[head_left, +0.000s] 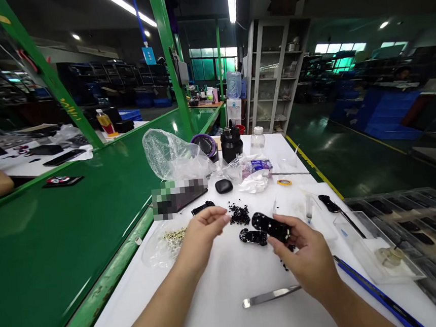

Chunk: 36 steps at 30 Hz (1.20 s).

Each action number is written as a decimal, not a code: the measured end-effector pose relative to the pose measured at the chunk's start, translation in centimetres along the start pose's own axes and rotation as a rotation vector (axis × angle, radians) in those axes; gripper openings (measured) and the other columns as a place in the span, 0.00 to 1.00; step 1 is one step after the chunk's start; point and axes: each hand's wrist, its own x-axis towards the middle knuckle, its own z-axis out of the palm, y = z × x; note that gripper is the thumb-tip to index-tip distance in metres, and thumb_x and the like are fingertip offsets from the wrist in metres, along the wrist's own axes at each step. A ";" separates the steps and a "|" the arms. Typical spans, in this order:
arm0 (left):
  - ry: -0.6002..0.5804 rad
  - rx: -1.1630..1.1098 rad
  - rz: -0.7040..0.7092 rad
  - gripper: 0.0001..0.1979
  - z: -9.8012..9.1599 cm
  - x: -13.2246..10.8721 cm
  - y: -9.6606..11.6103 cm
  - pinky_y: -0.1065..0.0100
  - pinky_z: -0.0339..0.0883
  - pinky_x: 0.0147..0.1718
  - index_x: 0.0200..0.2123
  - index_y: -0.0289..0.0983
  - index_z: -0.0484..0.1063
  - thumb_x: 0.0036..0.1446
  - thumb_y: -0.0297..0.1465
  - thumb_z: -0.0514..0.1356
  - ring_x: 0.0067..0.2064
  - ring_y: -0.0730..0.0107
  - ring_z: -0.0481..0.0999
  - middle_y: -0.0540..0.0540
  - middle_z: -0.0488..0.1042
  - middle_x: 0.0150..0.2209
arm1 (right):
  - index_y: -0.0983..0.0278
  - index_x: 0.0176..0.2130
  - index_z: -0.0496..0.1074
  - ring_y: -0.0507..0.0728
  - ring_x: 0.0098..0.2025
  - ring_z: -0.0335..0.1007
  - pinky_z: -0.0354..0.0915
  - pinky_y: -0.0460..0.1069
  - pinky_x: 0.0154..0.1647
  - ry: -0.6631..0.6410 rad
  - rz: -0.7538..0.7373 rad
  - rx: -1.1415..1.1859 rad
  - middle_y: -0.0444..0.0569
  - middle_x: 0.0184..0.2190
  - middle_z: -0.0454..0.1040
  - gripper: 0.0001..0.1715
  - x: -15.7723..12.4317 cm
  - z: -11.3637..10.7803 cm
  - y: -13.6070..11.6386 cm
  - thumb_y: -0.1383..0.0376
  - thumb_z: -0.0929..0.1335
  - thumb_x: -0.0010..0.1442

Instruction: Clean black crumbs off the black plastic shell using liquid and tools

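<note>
Black car-shaped part (270,226) is pinched in the right hand (307,250) above the table (223,305), best held steady by its edges, while the left hand (201,231), near the small black pieces (240,214), has thumb and fingertips close together, on what I cannot tell.

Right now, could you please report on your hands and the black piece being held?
Right hand gripping black car-shaped piece. Left hand near small black bits, contents unclear. Similar piece and tweezers lying close by.
</note>
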 end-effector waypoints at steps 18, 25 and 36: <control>0.087 1.236 0.340 0.08 1.6 1.1 -3.1 0.56 0.58 0.39 0.29 0.38 0.77 0.55 0.32 0.58 0.39 0.47 0.71 0.37 0.77 0.32 | 0.65 0.53 0.71 0.59 0.36 0.76 0.75 0.53 0.38 0.051 -0.036 0.103 0.53 0.37 0.78 0.24 0.1 -0.4 -0.1 0.60 0.70 0.58; 0.072 1.331 0.331 0.09 1.8 2.0 -3.6 0.56 0.58 0.43 0.29 0.36 0.74 0.58 0.30 0.55 0.42 0.49 0.72 0.37 0.76 0.33 | 0.65 0.52 0.71 0.58 0.35 0.76 0.74 0.52 0.37 0.026 -0.042 0.058 0.52 0.36 0.78 0.23 -0.1 -0.2 -0.4 0.61 0.69 0.59; -0.057 0.957 0.188 0.06 -0.1 0.7 -1.3 0.68 0.59 0.27 0.27 0.39 0.67 0.54 0.33 0.57 0.26 0.68 0.67 0.50 0.70 0.24 | 0.65 0.53 0.71 0.58 0.32 0.74 0.73 0.52 0.33 -0.048 -0.003 0.023 0.50 0.31 0.77 0.23 0.1 -0.4 -0.4 0.61 0.69 0.58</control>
